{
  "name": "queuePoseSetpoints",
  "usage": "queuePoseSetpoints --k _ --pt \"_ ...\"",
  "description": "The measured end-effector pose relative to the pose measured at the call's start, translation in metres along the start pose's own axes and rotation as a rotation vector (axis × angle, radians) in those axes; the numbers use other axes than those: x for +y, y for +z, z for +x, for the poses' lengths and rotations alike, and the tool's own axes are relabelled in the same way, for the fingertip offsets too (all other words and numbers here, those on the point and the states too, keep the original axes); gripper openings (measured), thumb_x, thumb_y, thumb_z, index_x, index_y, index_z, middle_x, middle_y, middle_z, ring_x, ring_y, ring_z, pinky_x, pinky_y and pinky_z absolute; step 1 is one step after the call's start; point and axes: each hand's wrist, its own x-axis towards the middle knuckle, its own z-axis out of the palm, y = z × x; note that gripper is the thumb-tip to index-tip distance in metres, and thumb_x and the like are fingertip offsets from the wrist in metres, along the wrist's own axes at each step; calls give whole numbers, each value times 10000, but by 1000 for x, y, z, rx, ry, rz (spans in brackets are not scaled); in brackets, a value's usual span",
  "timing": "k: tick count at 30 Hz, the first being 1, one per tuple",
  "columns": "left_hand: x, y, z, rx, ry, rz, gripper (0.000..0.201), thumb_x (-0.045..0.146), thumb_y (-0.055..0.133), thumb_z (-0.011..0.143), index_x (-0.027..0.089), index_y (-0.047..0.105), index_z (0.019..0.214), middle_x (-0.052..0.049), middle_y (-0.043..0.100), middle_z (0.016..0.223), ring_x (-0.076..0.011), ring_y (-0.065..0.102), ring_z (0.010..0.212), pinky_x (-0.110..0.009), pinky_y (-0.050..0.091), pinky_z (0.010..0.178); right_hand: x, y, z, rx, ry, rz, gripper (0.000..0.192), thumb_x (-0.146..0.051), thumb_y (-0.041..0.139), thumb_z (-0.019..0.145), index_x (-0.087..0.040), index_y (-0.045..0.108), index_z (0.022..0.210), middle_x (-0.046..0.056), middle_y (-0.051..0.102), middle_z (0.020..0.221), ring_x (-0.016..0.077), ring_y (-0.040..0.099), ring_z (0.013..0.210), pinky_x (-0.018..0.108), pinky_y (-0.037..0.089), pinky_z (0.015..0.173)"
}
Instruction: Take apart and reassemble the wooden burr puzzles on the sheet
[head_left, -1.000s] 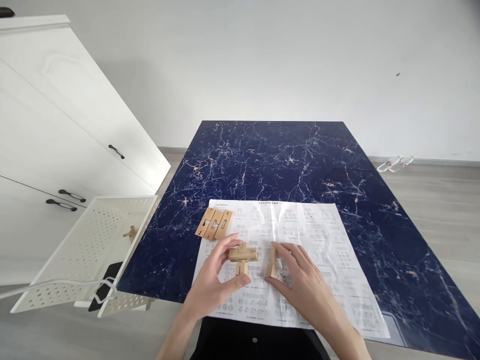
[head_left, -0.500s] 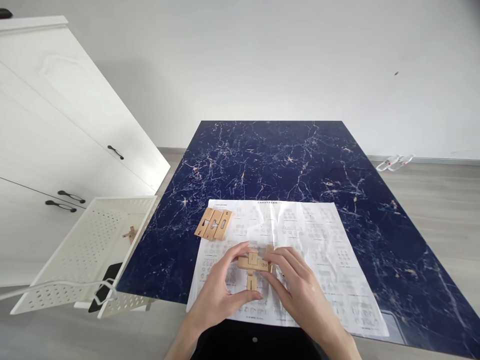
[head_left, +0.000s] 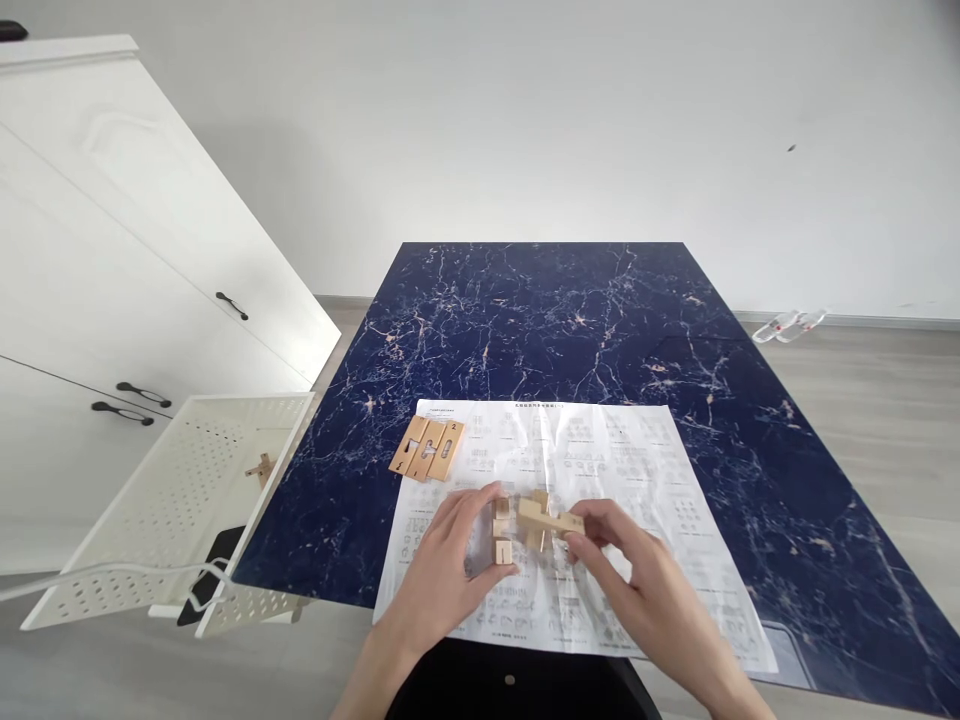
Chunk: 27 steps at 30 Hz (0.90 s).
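My left hand (head_left: 451,548) is closed on a notched wooden puzzle block (head_left: 502,552), its ends between thumb and fingers. Just to the right, my right hand (head_left: 622,550) pinches the right end of a second notched wooden block (head_left: 551,520). Another wooden piece (head_left: 538,540) stands behind or across that one; I cannot tell whether the two are joined. All these lie over a printed instruction sheet (head_left: 615,470) covered with small diagrams. At the sheet's upper left rest several flat, slotted wooden plates (head_left: 427,448) marked with numbers.
The blue marbled table (head_left: 540,320) reaches back toward a white wall. On its left are a white perforated basket (head_left: 172,480) with a small wooden piece (head_left: 262,468) inside, and a white cabinet (head_left: 150,230). Clear bottles (head_left: 787,325) stand on the floor at right.
The wooden blocks, earlier together as a cross, have come apart. My right hand has moved right with one block, while my left hand stays around the other.
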Motion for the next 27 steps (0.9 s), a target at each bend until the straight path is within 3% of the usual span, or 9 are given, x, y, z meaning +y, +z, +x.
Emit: queuePoseSetpoints --k 4,8,15,19,22,27 --pt "1 0 4 -21 -9 -17 708 380 758 987 446 410 1600 -60 467 1660 -393 477 1515 -617 465 1218 12 -16 -3 97 61 -26 355 -583 571 1085 -255 688 1154 51 706 850 222 673 735 266 428 445" --pt "5 2 10 -44 -32 -19 731 372 757 979 452 402 1614 -63 465 1647 -399 507 1485 -610 532 1157 21 -18 -1 162 101 -30 405 -612 572 1069 -243 738 1067 69 734 859 241 706 758 275 433 441" --pt "8 4 20 -51 -12 2 775 358 805 953 442 415 1617 -82 515 1582 -393 515 1473 -607 525 1162 25 0 16 84 149 -19 477 -661 527 1068 -234 731 1006 55 764 793 211 657 585 304 487 490" --pt "13 2 26 -96 25 55 798 357 802 964 446 384 1637 -74 548 1590 -398 507 1488 -634 468 1205 21 10 26 90 209 -27 498 -684 509 1059 -234 715 1015 70 791 827 254 741 659 331 543 529" --pt "16 0 31 -131 68 105 872 363 821 954 458 326 1665 -62 471 1688 -399 475 1534 -623 437 1233 19 16 30 66 217 -23 489 -674 498 1068 -232 705 1052 80 800 850 270 765 681 346 554 533" --pt "19 1 40 -166 156 157 963 524 853 900 438 307 1689 -85 424 1726 -437 515 1503 -616 469 1197 20 22 30 13 170 45 475 -636 493 1092 -221 685 1222 92 807 936 270 795 794 367 621 663"
